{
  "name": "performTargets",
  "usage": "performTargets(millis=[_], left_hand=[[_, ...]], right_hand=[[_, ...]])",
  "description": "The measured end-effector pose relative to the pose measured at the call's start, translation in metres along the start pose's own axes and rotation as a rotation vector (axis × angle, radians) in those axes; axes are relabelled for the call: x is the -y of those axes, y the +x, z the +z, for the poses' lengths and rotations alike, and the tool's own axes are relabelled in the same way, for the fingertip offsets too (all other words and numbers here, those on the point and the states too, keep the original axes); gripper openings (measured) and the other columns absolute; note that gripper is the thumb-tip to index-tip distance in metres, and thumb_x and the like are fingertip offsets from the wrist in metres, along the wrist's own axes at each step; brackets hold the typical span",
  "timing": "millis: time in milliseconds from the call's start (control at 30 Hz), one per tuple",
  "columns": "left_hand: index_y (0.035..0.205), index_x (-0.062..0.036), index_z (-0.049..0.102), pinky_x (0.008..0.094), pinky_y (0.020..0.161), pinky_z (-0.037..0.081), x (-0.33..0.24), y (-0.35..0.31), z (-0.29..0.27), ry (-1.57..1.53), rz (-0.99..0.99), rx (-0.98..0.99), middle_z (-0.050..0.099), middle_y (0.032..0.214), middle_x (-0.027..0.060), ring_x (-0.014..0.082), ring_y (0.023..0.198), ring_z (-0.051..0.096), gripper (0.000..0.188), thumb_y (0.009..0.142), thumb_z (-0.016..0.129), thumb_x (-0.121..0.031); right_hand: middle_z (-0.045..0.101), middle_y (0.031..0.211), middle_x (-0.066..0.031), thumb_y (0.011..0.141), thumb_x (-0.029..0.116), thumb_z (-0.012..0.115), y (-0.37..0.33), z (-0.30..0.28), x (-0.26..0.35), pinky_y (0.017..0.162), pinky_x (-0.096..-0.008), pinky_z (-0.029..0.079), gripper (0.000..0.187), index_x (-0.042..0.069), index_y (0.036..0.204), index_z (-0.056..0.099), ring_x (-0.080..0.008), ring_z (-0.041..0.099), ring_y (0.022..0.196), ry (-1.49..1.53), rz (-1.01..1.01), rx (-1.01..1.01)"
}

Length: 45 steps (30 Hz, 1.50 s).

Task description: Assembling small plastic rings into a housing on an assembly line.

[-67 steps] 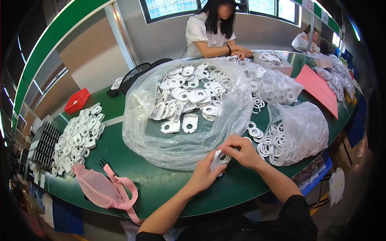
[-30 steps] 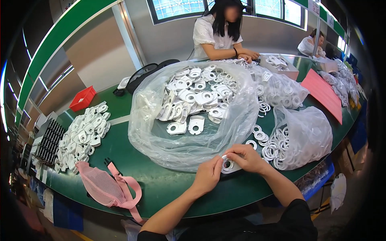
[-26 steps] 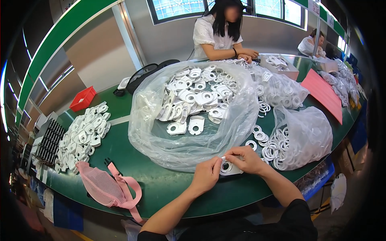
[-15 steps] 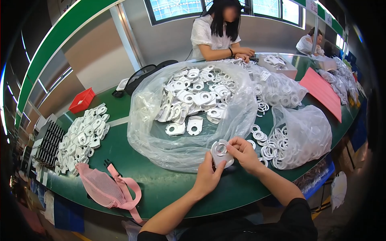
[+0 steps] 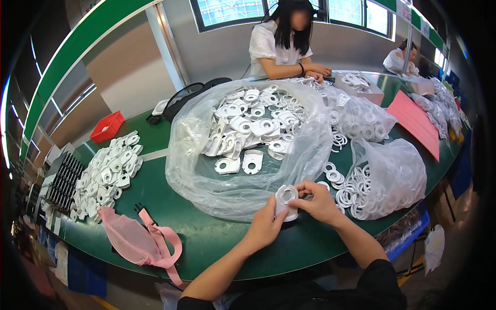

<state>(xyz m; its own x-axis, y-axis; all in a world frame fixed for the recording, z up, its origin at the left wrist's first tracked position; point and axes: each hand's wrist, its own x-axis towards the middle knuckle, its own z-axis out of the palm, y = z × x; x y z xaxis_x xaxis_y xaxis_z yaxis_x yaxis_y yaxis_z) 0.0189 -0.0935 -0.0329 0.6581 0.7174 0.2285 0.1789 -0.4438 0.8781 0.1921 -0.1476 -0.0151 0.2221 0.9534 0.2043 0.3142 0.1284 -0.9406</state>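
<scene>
In front of me, over the near part of the green table, my left hand grips a white plastic housing with a round opening. On its round end sits a white ring, held at its right side by the pinched thumb and fingers of my right hand. Whether the ring is fully seated I cannot tell. Just beyond my hands, a large open clear plastic bag surrounds a heap of similar white housings. To the right, loose white rings spill from another clear bag.
A pile of white parts lies left, beside stacked dark trays and a red bin. A pink mesh bag with a strap rests at the near left edge. Across the table sits a co-worker; a pink board lies right.
The ring has come down flatter over the housing's round end, and both hands have shifted slightly downward with the part. The view has also moved a little.
</scene>
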Motion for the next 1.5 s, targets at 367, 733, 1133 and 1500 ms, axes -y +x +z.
performTargets(millis=[367,733,1133,1500], left_hand=[[0.109,-0.0017,0.051,0.0356,0.064,0.047,-0.002,0.03,-0.078,0.164,-0.166,-0.024,0.062,0.082,0.016,0.0279,0.073,0.061,0.031,0.085,0.058,-0.02],[0.138,0.0029,0.008,0.0387,0.088,0.047,0.046,0.072,-0.228,-0.637,0.019,-1.061,0.04,0.129,0.0174,0.0316,0.116,0.044,0.082,0.084,0.064,-0.024],[0.096,-0.0002,0.056,0.0442,0.082,0.041,0.108,0.087,-0.108,1.035,-0.183,-0.474,0.058,0.102,0.0152,0.0355,0.097,0.049,0.05,0.079,0.059,-0.047],[0.093,-0.0048,0.058,0.0418,0.078,0.041,0.099,0.081,-0.104,0.603,-0.193,-0.463,0.058,0.095,0.013,0.0327,0.091,0.051,0.035,0.07,0.072,-0.029]], right_hand=[[0.064,0.07,-0.0046,0.09,0.022,0.055,0.006,-0.013,-0.005,0.055,-0.02,0.045,0.026,-0.003,0.086,0.064,-0.0066,0.055,0.058,0.153,0.147,0.028],[0.061,0.081,-0.0015,0.086,0.009,0.06,0.021,-0.071,-0.006,0.056,-0.0181,0.041,0.017,0.0,0.1,0.059,-0.0037,0.051,0.064,0.17,-0.124,-0.534],[0.06,0.085,-0.0089,0.067,0.023,0.074,0.004,-0.086,-0.026,0.078,-0.0373,0.044,0.03,0.006,0.09,0.065,-0.0282,0.054,0.088,-0.861,0.023,-0.234],[0.057,0.071,-0.0078,0.085,0.012,0.059,0.019,-0.073,-0.003,0.054,-0.0266,0.038,0.016,0.002,0.097,0.06,-0.013,0.047,0.058,-0.313,-0.215,-0.625]])
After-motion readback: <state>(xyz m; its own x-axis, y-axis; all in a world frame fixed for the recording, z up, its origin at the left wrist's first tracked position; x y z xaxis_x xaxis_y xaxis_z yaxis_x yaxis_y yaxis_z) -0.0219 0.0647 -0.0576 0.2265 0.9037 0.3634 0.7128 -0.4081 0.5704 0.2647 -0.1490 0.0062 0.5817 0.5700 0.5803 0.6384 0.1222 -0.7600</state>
